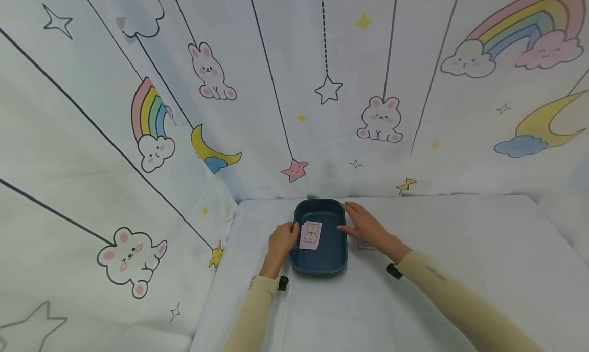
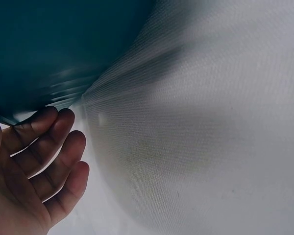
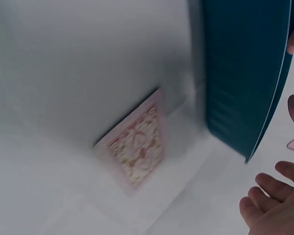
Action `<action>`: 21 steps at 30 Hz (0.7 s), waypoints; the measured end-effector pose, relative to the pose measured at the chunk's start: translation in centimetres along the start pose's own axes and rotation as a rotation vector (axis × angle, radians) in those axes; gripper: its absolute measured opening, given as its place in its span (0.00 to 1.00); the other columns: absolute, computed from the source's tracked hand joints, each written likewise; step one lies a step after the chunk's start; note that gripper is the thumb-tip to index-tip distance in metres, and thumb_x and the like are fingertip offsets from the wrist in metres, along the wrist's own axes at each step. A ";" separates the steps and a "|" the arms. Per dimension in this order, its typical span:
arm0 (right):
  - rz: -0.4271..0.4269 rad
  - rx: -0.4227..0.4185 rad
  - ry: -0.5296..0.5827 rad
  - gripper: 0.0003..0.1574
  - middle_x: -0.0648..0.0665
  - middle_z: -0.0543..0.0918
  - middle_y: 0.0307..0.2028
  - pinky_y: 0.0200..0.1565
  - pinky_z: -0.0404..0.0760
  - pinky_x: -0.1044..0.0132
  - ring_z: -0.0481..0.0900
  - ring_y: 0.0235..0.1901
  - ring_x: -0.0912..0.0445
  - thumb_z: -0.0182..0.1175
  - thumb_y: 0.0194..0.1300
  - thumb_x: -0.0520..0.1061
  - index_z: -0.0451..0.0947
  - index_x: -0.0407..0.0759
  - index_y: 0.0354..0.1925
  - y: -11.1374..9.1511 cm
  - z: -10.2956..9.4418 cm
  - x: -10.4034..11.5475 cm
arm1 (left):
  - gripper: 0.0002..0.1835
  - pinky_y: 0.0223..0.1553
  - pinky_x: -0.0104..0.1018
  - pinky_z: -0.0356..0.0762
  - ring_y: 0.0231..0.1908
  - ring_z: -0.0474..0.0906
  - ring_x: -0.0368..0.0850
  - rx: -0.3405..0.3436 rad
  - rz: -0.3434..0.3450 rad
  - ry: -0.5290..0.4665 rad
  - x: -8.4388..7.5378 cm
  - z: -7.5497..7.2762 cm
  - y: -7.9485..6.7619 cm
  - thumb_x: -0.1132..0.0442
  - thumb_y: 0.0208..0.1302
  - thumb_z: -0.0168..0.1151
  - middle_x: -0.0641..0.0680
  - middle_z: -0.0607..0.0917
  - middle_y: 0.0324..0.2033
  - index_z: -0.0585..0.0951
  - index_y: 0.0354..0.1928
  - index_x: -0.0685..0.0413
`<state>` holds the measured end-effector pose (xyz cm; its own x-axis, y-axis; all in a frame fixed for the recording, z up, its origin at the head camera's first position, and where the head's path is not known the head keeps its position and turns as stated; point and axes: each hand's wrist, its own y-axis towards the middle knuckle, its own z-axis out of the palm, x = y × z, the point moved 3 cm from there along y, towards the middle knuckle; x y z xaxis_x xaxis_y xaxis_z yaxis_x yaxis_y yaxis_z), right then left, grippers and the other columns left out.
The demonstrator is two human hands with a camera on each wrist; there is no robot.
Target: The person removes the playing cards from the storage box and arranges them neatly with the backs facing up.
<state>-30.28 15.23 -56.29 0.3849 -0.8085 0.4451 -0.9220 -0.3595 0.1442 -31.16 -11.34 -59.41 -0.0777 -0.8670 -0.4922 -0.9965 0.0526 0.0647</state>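
A dark blue-green tray (image 1: 327, 262) with rounded corners lies on the white table. A small stack of pink patterned playing cards (image 1: 311, 235) sits in its left half. My left hand (image 1: 279, 242) grips the tray's left rim, thumb over the edge and fingers along the outer wall, as the left wrist view shows (image 2: 44, 161). At the right rim my right hand (image 1: 368, 226) has its thumb near the edge and its fingers spread toward the far right corner. Beneath that hand, right of the tray, another pink card (image 3: 139, 147) lies on the table, partly covered in the head view.
White cloth (image 1: 428, 229) covers the table. A white backdrop (image 1: 262, 86) printed with rabbits, stars and rainbows rises behind the table and along its left side. Black wrist devices (image 1: 394, 271) are worn under both wrists, beside pale yellow sleeves (image 1: 453, 290).
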 end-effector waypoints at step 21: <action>-0.140 0.182 -0.102 0.45 0.32 0.74 0.65 0.65 0.71 0.46 0.72 0.66 0.39 0.67 0.66 0.56 0.65 0.34 0.70 3.6 4.0 8.8 | 0.23 0.23 0.40 0.65 0.20 0.71 0.45 0.017 -0.004 0.017 0.5 0.2 0.4 0.48 0.77 0.48 0.51 0.77 0.20 0.73 0.22 0.49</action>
<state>-30.07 4.97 -55.43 0.5195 -0.7844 0.3389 -0.8398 -0.5419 0.0328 -31.64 -11.66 -59.85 -0.0730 -0.8756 -0.4774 -0.9972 0.0574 0.0474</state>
